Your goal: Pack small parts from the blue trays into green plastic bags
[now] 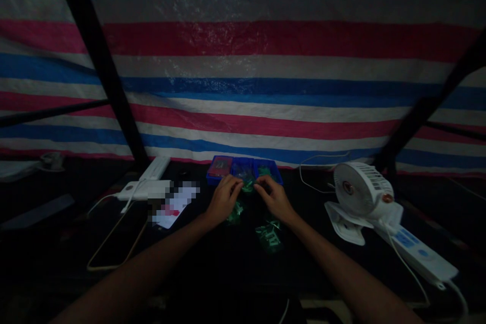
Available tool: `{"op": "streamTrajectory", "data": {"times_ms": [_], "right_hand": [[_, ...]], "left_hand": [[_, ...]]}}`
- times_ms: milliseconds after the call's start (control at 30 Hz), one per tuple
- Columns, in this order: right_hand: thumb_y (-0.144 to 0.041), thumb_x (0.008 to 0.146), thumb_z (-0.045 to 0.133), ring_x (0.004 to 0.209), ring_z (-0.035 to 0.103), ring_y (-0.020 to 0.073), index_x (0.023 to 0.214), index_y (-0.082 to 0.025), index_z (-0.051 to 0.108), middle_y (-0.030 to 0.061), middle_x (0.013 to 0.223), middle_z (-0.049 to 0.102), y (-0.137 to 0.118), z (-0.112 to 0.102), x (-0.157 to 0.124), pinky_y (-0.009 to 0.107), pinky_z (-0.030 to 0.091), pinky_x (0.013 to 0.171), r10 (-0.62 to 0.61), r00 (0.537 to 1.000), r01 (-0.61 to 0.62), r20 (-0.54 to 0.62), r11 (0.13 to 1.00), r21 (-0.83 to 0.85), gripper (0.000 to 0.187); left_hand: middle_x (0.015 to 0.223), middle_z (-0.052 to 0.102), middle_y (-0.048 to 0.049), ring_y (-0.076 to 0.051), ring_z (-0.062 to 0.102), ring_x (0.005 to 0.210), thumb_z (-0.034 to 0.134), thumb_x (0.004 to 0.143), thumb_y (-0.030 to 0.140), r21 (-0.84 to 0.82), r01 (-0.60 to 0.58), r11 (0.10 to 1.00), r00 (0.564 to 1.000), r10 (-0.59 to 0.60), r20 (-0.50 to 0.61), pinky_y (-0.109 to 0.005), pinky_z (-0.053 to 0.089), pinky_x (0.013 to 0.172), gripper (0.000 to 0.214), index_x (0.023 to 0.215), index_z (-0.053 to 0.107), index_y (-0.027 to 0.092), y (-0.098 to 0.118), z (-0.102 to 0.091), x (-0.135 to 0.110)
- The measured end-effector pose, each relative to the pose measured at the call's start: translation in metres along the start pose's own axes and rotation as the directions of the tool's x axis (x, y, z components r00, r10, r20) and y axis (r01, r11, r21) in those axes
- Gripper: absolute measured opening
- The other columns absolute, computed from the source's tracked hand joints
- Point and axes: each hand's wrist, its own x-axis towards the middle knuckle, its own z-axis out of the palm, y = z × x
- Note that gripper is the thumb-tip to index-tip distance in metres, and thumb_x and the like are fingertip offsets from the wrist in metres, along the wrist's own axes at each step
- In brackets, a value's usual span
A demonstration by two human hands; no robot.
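Note:
Both of my hands reach forward over a dark table. My left hand and my right hand meet with pinched fingers on a small green-tinted clear bag, just in front of a row of blue trays. Two more small green bags lie on the table: one under my left hand, the other below my right wrist. What is inside the bags is too dark to make out.
A white clip fan stands at the right beside a white power strip with cords. At the left lie a white power bank or charger, a phone and a blurred card. A striped tarp and black poles close the back.

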Motion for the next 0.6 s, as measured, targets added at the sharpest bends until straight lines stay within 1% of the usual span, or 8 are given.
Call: {"op": "streamTrajectory", "data": {"times_ms": [100,200,333,433,500,600], "right_hand": [[-0.039,0.101,0.058,0.087,0.065,0.0205,0.103,-0.022,0.064,0.003,0.096,0.068,0.0007,-0.0003,0.0001,0.031,0.049,0.078,0.007,1.0,-0.007,0.006,1.0,0.007,0.018],[-0.041,0.101,0.056,0.084,0.065,0.0199,0.103,-0.022,0.063,0.0031,0.096,0.068,0.0012,-0.0008,0.0002,0.03,0.05,0.075,0.034,0.999,-0.034,-0.007,0.999,0.025,0.02],[-0.041,0.1,0.058,0.085,0.065,0.0205,0.103,-0.022,0.063,0.0035,0.095,0.068,0.0,-0.0011,0.0004,0.031,0.05,0.075,0.027,1.0,-0.027,-0.003,1.0,0.014,0.02],[-0.042,0.099,0.061,0.087,0.065,0.0216,0.11,-0.022,0.065,0.0047,0.099,0.069,-0.0014,-0.0007,0.0,0.032,0.05,0.075,0.025,1.0,-0.025,0.0,1.0,-0.014,0.023],[-0.042,0.1,0.06,0.092,0.065,0.0227,0.113,-0.022,0.065,0.0062,0.104,0.07,-0.0022,-0.0007,-0.0004,0.034,0.051,0.081,0.008,1.0,-0.008,0.001,1.0,-0.012,0.026],[-0.042,0.102,0.056,0.096,0.066,0.0233,0.112,-0.021,0.066,0.0072,0.107,0.071,-0.0031,-0.0012,-0.0005,0.036,0.05,0.088,-0.014,1.0,0.014,0.007,1.0,-0.004,0.025]], "left_hand": [[0.097,0.061,-0.0041,-0.019,0.06,0.088,0.049,0.106,0.032,-0.009,0.013,1.0,1.0,-0.013,-0.026,-0.032,0.047,0.082,0.019,0.105,0.064,0.02,-0.0011,0.0007,0.0],[0.1,0.062,-0.0046,-0.02,0.06,0.09,0.051,0.105,0.032,-0.011,0.029,1.0,1.0,-0.029,-0.009,-0.032,0.048,0.082,0.018,0.114,0.062,0.021,-0.004,0.003,-0.0004],[0.097,0.062,-0.0045,-0.021,0.06,0.093,0.049,0.105,0.033,0.005,0.041,0.999,0.999,-0.041,0.026,-0.033,0.048,0.083,0.018,0.107,0.062,0.02,-0.0057,0.0043,-0.0013],[0.098,0.063,-0.0048,-0.021,0.06,0.092,0.048,0.106,0.034,0.001,0.033,0.999,0.999,-0.033,0.028,-0.033,0.047,0.083,0.019,0.107,0.062,0.02,-0.0032,0.0021,-0.0016],[0.097,0.062,-0.0047,-0.021,0.06,0.09,0.049,0.106,0.034,0.0,0.017,1.0,0.999,-0.017,0.034,-0.033,0.047,0.082,0.019,0.104,0.062,0.021,-0.0013,0.0005,-0.0016],[0.092,0.061,-0.0041,-0.02,0.058,0.088,0.05,0.105,0.034,0.004,-0.007,1.0,0.999,0.007,0.041,-0.032,0.046,0.081,0.02,0.095,0.062,0.02,0.0005,-0.0004,-0.0015]]}}
